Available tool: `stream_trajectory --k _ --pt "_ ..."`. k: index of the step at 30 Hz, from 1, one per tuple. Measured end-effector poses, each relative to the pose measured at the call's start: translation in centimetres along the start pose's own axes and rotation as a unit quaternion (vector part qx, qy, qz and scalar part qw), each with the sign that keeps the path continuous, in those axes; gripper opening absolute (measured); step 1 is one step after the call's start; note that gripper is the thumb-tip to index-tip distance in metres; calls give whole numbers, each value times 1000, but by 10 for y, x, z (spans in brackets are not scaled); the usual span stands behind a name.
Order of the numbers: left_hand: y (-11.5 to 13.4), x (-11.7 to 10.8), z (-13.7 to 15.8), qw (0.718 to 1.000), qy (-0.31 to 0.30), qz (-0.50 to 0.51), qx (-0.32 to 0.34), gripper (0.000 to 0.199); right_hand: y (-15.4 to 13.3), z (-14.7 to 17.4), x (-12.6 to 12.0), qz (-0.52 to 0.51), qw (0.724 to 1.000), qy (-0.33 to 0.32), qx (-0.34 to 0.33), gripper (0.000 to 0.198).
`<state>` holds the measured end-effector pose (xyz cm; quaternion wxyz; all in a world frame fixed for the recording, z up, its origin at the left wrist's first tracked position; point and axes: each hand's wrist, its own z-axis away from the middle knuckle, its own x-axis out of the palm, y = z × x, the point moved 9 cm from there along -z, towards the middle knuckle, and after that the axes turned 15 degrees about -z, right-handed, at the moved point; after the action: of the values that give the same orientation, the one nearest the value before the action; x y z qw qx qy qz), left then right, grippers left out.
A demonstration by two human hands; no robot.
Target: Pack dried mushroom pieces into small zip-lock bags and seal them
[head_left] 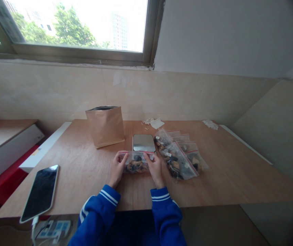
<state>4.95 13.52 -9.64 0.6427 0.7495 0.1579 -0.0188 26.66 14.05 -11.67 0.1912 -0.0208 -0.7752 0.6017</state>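
Note:
A clear zip bag [136, 166] with a red strip along its top and brown and black dried pieces inside is held at the near side of a small scale [143, 142]. My left hand [118, 166] pinches the bag's top edge at its left end. At the right end of the same edge, my right hand [154, 166] grips with thumb and fingers. Just to the right of the scale lies a pile of similar filled zip bags [178, 160], overlapping one another. Behind and to the left stands a brown paper pouch [105, 126], its top open.
A phone [40, 193] with a white cable lies at the table's left front edge. Scraps of white paper [157, 123] are at the back, and a crumpled tissue [210, 124] sits at the back right. The wooden table [228, 171] meets the wall below a window.

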Motion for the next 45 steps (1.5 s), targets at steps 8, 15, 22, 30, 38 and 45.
stream_trajectory --k 8,15,22,30,38,45 --pt "-4 1 -1 1000 7 -9 -1 33 -7 0 -1 15 1000 6 -24 38" --pt "-8 3 -1 1000 -6 -21 -6 34 -9 0 -3 24 999 12 -36 33" --pt "-6 0 -1 1000 10 -27 4 32 -13 1 0 27 999 10 -31 32" --pt "-1 8 -1 999 -46 21 -17 32 -3 3 3 -28 999 -5 19 37" --pt "-4 13 -1 997 -75 26 -8 32 -3 7 24 -65 993 -87 44 31" --pt "0 13 1 997 -70 36 -12 32 -11 7 20 -31 996 -74 28 29"
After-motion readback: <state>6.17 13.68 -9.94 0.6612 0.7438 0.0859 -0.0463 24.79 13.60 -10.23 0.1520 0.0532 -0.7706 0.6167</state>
